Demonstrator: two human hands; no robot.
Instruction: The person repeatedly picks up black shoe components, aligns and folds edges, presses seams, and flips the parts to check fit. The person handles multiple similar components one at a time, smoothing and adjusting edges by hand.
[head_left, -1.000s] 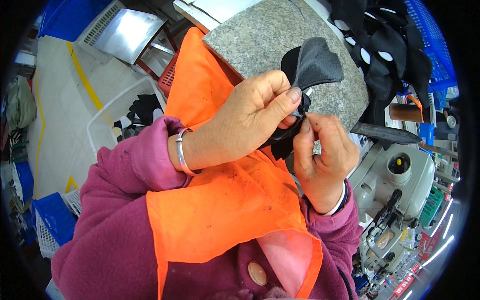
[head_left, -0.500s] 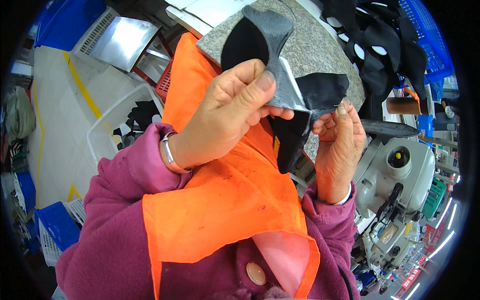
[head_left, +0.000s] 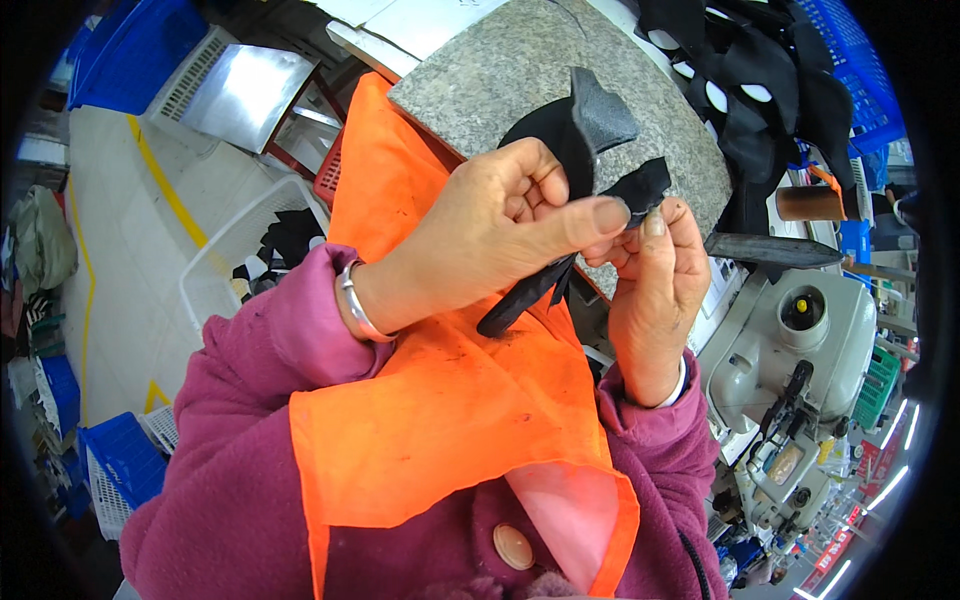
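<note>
A floppy black fabric piece with a grey backing (head_left: pixel 603 112) is held up between my two hands, over the near side of a speckled stone slab (head_left: pixel 455 95). My left hand (head_left: pixel 490 220) is closed on it, thumb stretched toward the right hand. My right hand (head_left: pixel 662 285) pinches its edge between thumb and fingers, close to the left thumb tip. One black flap stands up between the hands, and another part hangs below the left hand over the orange apron (head_left: pixel 450 430). The pinched edge is partly hidden by fingers.
Black cut pieces (head_left: pixel 745 140) lie heaped at the far right beside a blue basket (head_left: pixel 860 85). A dark metal bar (head_left: pixel 780 252) juts out right of my right hand, above a sewing machine (head_left: pixel 790 340). At left stands a white basket (head_left: pixel 205 290) with black scraps.
The piece has been turned and folded, so less grey shows. My left thumb has moved right, nearer the right hand, and the upper end of the piece has dropped lower.
</note>
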